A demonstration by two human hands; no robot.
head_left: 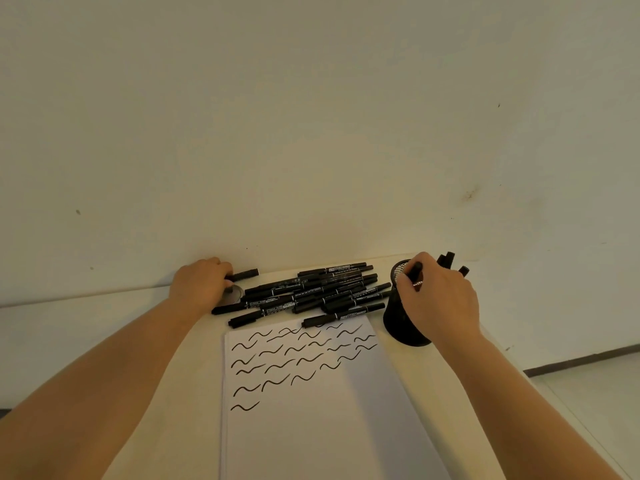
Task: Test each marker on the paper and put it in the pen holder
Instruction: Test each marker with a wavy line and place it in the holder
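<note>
The right hand (438, 299) pinches a black marker (415, 271) between thumb and curled fingers, its upper end poking out above the knuckles while the lower end dips into the mouth of the black mesh pen holder (398, 320). This looks like the drop-off step for a marker already tested. Several other marker ends (450, 259) stand out of the holder just beyond the fingers.

The left hand (202, 282) curls over a second marker (246, 274), whose free end sticks out past the fingertips toward the pile of black markers (311, 292). Below the fingers sits a small round greyish object (233, 295); it may be a cap or a tape roll, the view is too poor to tell.

The paper (311, 410) lies nearer the person than both hands, between the forearms, covered in rows of wavy black test strokes on its upper part.

The next move probably calls for the right fingers to loosen so the marker slides down among the others, then for the left hand's marker to be uncapped and drawn across a blank patch of paper.
</note>
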